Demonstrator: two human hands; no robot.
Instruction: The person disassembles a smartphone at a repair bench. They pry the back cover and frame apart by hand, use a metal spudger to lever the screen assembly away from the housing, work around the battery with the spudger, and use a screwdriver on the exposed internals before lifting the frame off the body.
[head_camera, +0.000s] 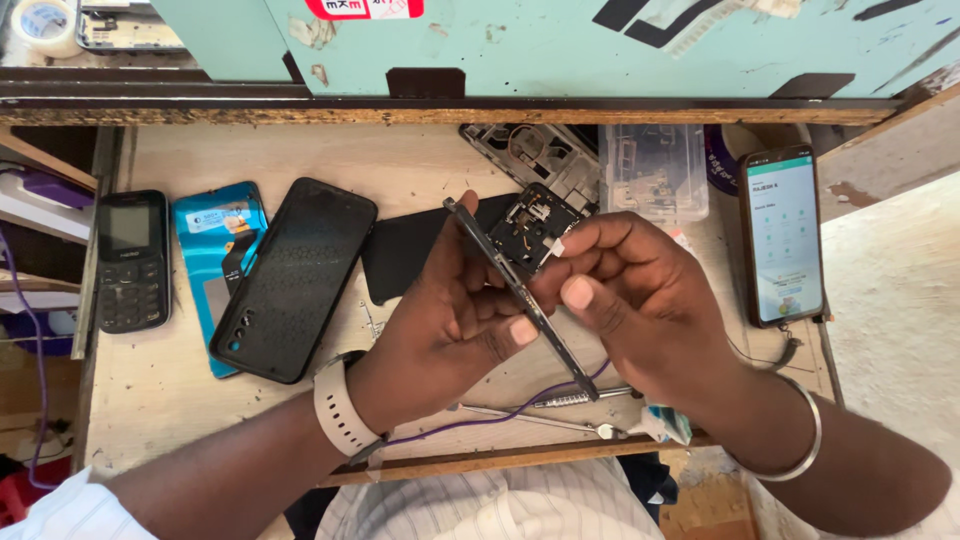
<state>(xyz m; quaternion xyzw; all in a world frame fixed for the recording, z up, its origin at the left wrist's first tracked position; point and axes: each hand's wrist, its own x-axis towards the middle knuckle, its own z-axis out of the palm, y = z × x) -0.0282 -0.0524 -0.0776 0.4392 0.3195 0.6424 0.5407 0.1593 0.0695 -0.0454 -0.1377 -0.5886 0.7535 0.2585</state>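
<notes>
**A:** What do the two hands hold above the desk?

**B:** The left hand (450, 310) and the right hand (630, 290) both grasp one opened phone frame (520, 285), a thin dark slab held tilted on edge over the middle of the wooden desk (160, 400). The left thumb presses its long metal rim; the right thumb and forefinger pinch its upper part, where a small white piece, possibly a connector tab, shows at the fingertips. Exposed black circuitry is visible at the frame's top end.

**A:** Materials and surfaces?

**B:** The desk is pale, scuffed board with a raised wooden lip along the near edge. A glossy black phone back (295, 275) lies left of centre, overlapping a blue panel (215, 250) that carries a ribbon cable. A matte keypad phone (132, 262) rests at the left edge.

**A:** And around the hands?

**B:** A lit smartphone (785, 235) lies by the right edge. A clear plastic box (655, 170) and a stripped metal chassis (530, 150) sit at the far edge. Steel tweezers (530, 415) and a purple wire (500, 415) lie near the front lip, partly hidden beneath the wrists. A dark flat mat (400, 255) lies behind the left hand.
</notes>
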